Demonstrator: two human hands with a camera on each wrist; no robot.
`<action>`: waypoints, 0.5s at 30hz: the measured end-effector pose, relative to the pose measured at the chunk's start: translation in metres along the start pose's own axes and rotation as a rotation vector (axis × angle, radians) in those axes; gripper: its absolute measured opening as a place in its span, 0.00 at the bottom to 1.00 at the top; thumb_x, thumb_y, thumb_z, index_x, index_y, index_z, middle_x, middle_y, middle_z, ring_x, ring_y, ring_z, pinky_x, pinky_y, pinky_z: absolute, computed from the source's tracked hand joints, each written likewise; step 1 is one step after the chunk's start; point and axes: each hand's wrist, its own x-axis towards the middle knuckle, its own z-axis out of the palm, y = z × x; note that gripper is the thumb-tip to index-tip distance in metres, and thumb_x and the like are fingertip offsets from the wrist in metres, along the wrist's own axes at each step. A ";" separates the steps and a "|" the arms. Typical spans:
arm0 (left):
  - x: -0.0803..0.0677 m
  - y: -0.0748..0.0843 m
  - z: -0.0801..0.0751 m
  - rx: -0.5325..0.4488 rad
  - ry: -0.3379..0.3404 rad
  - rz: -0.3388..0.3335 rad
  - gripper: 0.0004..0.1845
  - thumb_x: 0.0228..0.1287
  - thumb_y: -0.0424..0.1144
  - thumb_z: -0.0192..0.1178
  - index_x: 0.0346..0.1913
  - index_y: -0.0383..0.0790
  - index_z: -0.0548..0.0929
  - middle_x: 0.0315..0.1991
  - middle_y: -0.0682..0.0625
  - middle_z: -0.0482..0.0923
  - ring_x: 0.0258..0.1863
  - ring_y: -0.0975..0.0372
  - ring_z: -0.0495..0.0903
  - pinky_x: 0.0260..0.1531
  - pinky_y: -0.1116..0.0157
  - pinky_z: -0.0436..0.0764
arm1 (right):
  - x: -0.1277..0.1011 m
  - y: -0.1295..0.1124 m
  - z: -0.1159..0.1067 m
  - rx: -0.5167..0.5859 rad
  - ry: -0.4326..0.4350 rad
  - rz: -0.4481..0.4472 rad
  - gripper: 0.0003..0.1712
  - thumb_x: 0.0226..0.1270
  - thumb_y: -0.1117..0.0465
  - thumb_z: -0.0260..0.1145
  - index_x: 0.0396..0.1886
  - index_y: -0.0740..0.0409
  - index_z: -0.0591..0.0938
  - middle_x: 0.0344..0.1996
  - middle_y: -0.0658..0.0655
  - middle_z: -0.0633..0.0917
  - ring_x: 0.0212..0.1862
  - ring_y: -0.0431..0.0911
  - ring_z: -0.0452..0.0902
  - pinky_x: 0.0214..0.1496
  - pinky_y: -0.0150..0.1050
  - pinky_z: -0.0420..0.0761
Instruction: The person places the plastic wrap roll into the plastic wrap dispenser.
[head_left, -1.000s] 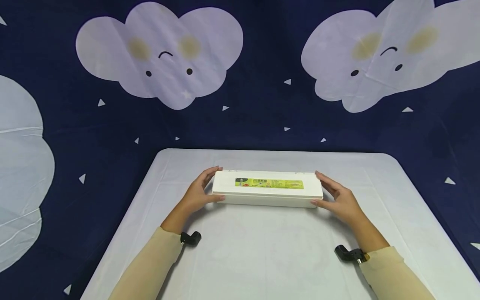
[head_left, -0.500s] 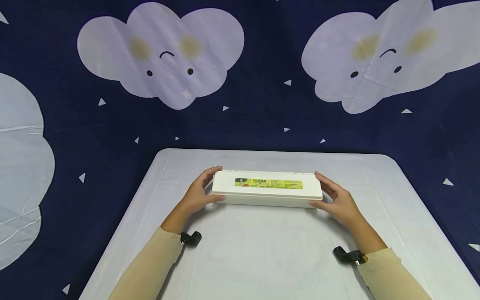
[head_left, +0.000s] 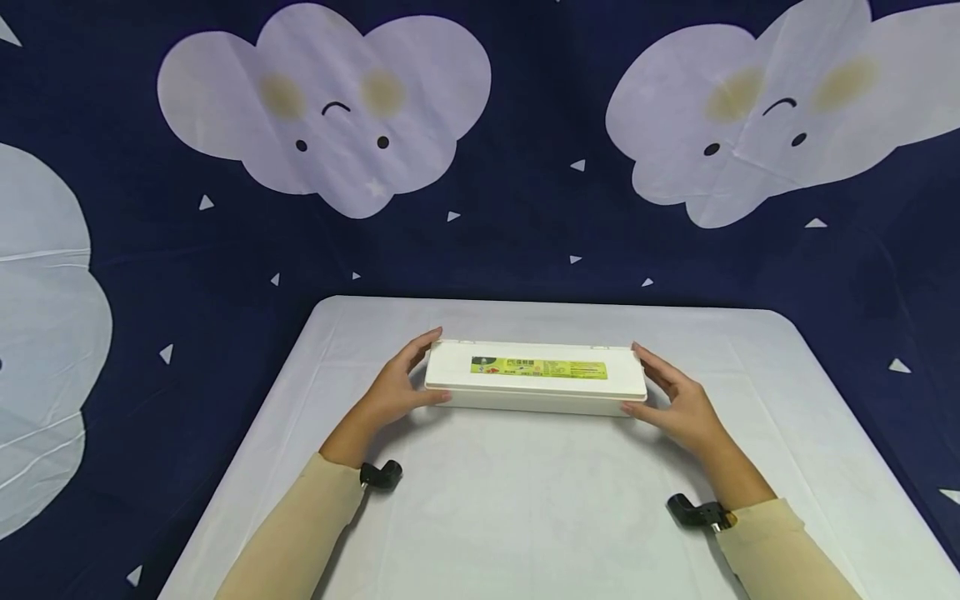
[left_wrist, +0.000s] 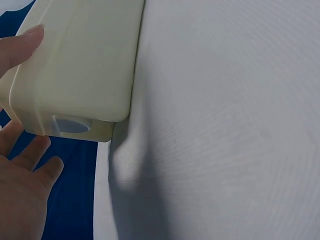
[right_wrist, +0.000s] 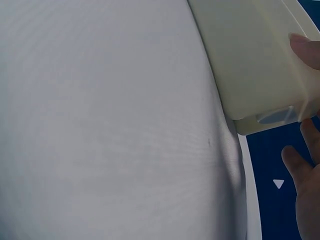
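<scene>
A long white cling film box (head_left: 450,367) with a lid and a yellow-green label (head_left: 538,367) lies on the table, one long side facing me. My left hand (head_left: 393,385) holds its left end, thumb on the front face and fingers reaching round the end toward the back corner. At the opposite end my right hand (head_left: 682,404) grips in the same way, its thumb low on the front. In the left wrist view the thumb (left_wrist: 22,47) presses the box's pale side (left_wrist: 85,65). The right wrist view shows the right thumb (right_wrist: 305,50) on that same side.
A white cloth covers the table (head_left: 525,500), which has rounded far corners. Behind it hangs a dark blue curtain (head_left: 525,250) printed with clouds and small triangles. Black wrist cameras are strapped near both sleeves.
The fingertips of my left hand have lifted slightly at the box's back corner. The box and the right hand stay almost where they were.
</scene>
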 end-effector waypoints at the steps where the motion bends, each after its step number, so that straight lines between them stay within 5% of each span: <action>1: 0.001 -0.004 0.000 0.008 -0.002 0.005 0.56 0.52 0.31 0.84 0.83 0.47 0.63 0.81 0.50 0.58 0.80 0.47 0.55 0.78 0.49 0.55 | 0.000 -0.001 0.000 -0.009 0.004 -0.006 0.58 0.47 0.77 0.85 0.79 0.59 0.70 0.77 0.61 0.68 0.74 0.61 0.66 0.74 0.34 0.65; 5: 0.007 -0.024 -0.001 0.033 -0.007 0.033 0.58 0.50 0.36 0.86 0.83 0.49 0.63 0.81 0.57 0.57 0.79 0.51 0.56 0.77 0.50 0.57 | -0.002 -0.014 0.003 -0.028 0.018 -0.027 0.56 0.46 0.79 0.84 0.78 0.65 0.70 0.77 0.64 0.68 0.75 0.58 0.65 0.75 0.32 0.63; 8: 0.007 -0.025 -0.001 0.039 -0.008 0.033 0.58 0.50 0.37 0.86 0.83 0.50 0.63 0.81 0.57 0.57 0.80 0.52 0.56 0.77 0.51 0.57 | -0.003 -0.022 0.004 -0.032 0.023 -0.042 0.55 0.47 0.80 0.83 0.77 0.68 0.70 0.77 0.65 0.68 0.76 0.51 0.65 0.75 0.33 0.63; 15: 0.007 -0.027 -0.004 0.079 -0.011 0.037 0.59 0.50 0.41 0.86 0.83 0.56 0.63 0.81 0.56 0.58 0.80 0.54 0.55 0.78 0.51 0.57 | -0.003 -0.002 0.000 -0.039 0.025 -0.027 0.59 0.44 0.80 0.85 0.79 0.64 0.69 0.77 0.64 0.68 0.77 0.49 0.63 0.75 0.31 0.63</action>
